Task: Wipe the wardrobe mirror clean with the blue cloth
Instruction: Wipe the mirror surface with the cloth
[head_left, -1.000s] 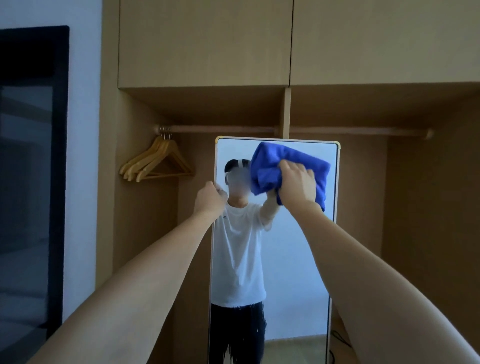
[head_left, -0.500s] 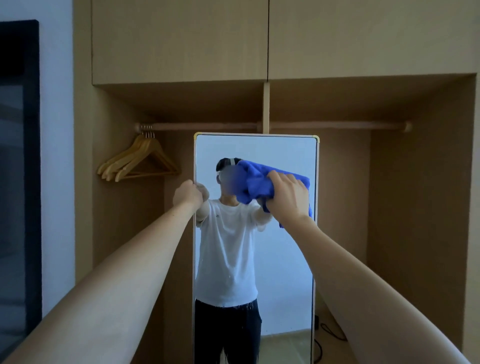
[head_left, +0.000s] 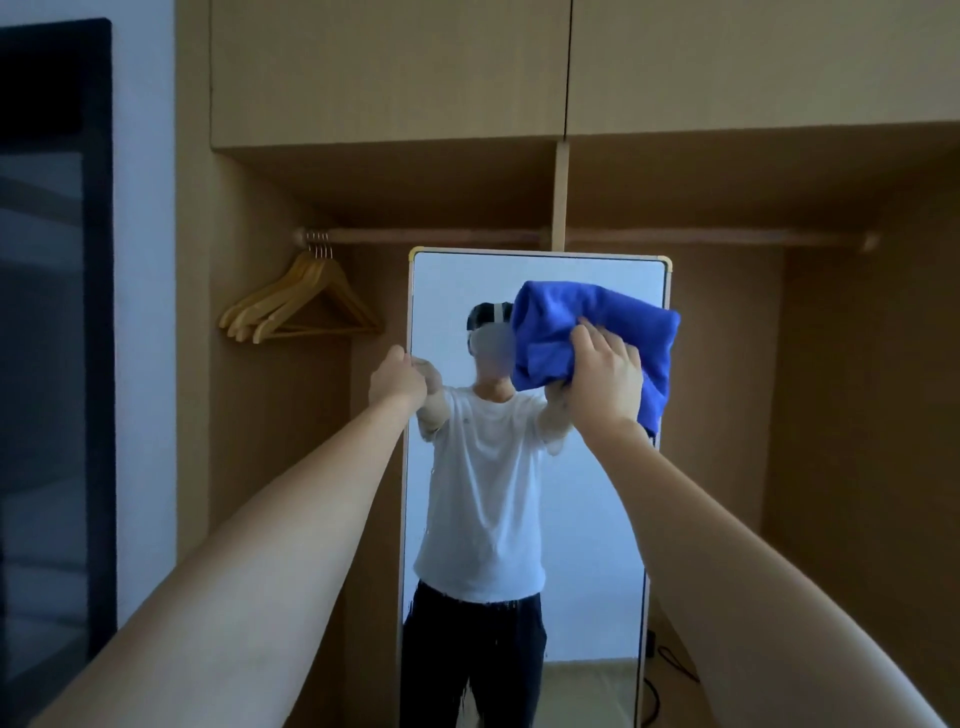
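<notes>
Reaching out from the bottom, two bare arms stretch to the tall mirror (head_left: 540, 519). The left hand (head_left: 397, 384) curls its fingers round the mirror's left edge. The right hand (head_left: 605, 382) grips the bunched blue cloth (head_left: 550, 332) and holds it against the glass near the top right. Behind, wooden hangers (head_left: 301, 301) hang on a rail (head_left: 571, 236) inside the wardrobe (head_left: 389, 73).

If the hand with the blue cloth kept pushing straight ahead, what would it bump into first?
Probably the mirror glass. The right hand grips the blue cloth and points at the upper right part of the mirror, so the cloth would meet the glass before the hand. The cloth may touch already; depth is unclear.
</notes>
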